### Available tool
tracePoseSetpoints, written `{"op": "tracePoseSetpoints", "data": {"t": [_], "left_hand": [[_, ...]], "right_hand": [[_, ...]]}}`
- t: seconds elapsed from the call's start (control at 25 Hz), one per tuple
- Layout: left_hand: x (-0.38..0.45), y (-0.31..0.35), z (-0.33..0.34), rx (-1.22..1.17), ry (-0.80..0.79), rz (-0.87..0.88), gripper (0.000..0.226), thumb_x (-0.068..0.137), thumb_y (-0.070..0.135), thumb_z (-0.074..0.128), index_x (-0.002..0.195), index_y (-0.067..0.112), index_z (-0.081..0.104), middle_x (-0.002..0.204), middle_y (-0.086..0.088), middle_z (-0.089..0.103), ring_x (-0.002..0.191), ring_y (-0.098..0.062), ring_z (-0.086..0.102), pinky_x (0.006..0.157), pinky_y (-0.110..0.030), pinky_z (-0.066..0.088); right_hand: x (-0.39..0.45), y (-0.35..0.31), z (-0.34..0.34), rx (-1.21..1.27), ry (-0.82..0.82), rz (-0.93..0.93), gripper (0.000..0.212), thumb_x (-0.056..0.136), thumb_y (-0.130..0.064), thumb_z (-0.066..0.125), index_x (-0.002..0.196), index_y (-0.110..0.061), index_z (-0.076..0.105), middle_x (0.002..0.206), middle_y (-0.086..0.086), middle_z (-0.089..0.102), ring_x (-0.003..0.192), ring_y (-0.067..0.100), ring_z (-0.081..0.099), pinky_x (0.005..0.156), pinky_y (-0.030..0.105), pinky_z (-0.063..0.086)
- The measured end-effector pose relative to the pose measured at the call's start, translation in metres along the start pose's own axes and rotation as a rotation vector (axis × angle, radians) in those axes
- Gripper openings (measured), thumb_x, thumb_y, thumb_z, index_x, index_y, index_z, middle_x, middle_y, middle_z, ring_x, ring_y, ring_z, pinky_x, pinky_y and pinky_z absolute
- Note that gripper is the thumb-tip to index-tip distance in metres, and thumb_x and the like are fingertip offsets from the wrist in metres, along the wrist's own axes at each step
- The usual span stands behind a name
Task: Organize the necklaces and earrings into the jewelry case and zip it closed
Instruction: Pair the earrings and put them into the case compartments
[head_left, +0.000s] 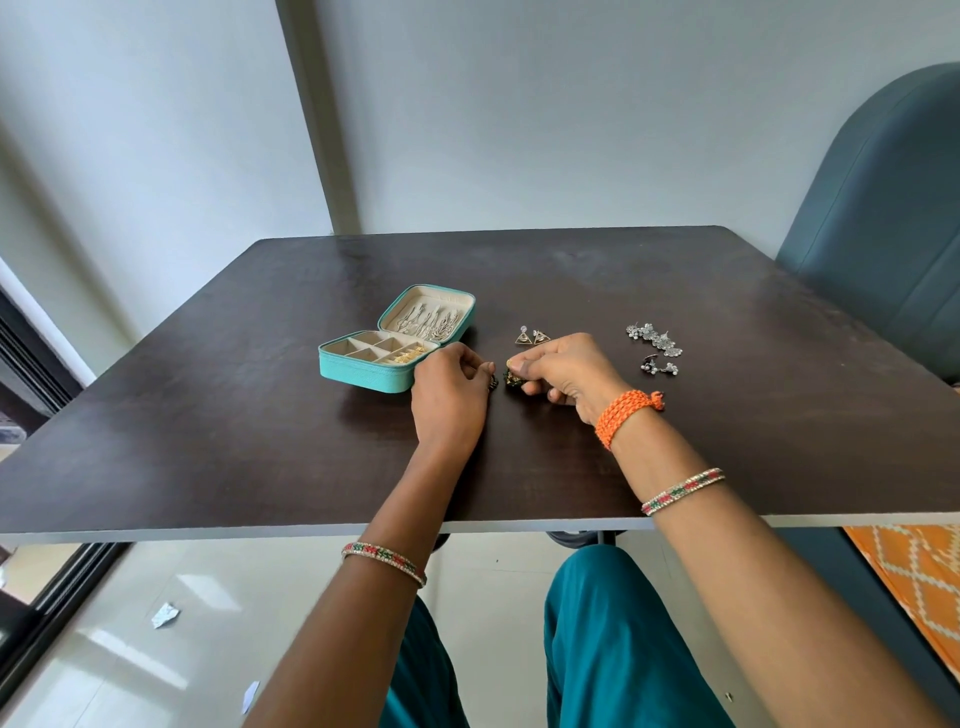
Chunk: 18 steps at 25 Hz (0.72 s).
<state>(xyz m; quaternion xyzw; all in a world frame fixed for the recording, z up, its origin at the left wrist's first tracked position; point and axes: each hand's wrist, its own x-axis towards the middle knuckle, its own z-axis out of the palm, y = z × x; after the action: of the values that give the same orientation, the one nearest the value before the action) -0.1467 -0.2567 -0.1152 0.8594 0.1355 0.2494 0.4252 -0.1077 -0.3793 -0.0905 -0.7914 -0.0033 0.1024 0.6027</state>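
Open case on table; both hands at a dark earring pair beside it.

The teal case (363, 371) lies open left of centre, lid propped up, silver pieces in the lid, gold pieces in one tray compartment. Right hand (563, 366) pinches a dark green earring (513, 375) just above the table (208, 441). Left hand (449, 387), fingers curled, holds a second dark earring (492, 383), mostly hidden. Triangle earrings (532, 336) and silver earrings (655, 343) lie loose to the right.
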Motion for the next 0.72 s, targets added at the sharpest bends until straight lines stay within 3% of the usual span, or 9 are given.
{"op": "tracePoseSetpoints", "data": {"t": [0.24,0.44,0.6,0.72], "left_hand": [[0.003,-0.003,0.003,-0.007,-0.006,-0.001,0.009,0.083,0.023,0.067,0.078,0.015,0.066,0.062,0.005,0.06,0.06,-0.013,0.053,0.058,-0.028,0.041],[0.001,-0.002,0.001,-0.003,0.007,0.015,0.007,0.083,0.018,0.065,0.079,0.013,0.066,0.065,0.003,0.061,0.063,-0.015,0.055,0.059,-0.027,0.041],[0.001,-0.004,0.001,-0.021,0.007,0.011,0.009,0.083,0.02,0.066,0.079,0.012,0.067,0.065,0.003,0.061,0.063,-0.016,0.055,0.059,-0.027,0.04],[0.002,-0.004,0.001,-0.02,0.014,0.008,0.01,0.084,0.02,0.066,0.08,0.012,0.069,0.062,0.006,0.057,0.063,-0.015,0.052,0.059,-0.027,0.039]], "right_hand": [[-0.008,-0.004,-0.004,0.141,-0.026,0.07,0.018,0.084,-0.004,0.066,0.102,-0.007,0.069,0.074,0.0,0.063,0.038,0.0,0.049,0.031,0.01,0.027],[-0.013,-0.009,0.002,0.268,-0.098,0.007,0.018,0.083,-0.005,0.069,0.1,-0.006,0.071,0.076,0.0,0.065,0.065,0.006,0.057,0.058,0.015,0.052],[-0.012,0.005,0.008,0.106,0.0,-0.125,0.015,0.081,0.001,0.069,0.096,0.002,0.07,0.071,0.005,0.064,0.064,0.011,0.062,0.058,0.017,0.056],[-0.007,0.007,0.01,-0.118,0.114,-0.24,0.009,0.077,-0.001,0.073,0.086,-0.004,0.073,0.058,-0.002,0.061,0.056,0.007,0.062,0.06,0.021,0.055]]}}
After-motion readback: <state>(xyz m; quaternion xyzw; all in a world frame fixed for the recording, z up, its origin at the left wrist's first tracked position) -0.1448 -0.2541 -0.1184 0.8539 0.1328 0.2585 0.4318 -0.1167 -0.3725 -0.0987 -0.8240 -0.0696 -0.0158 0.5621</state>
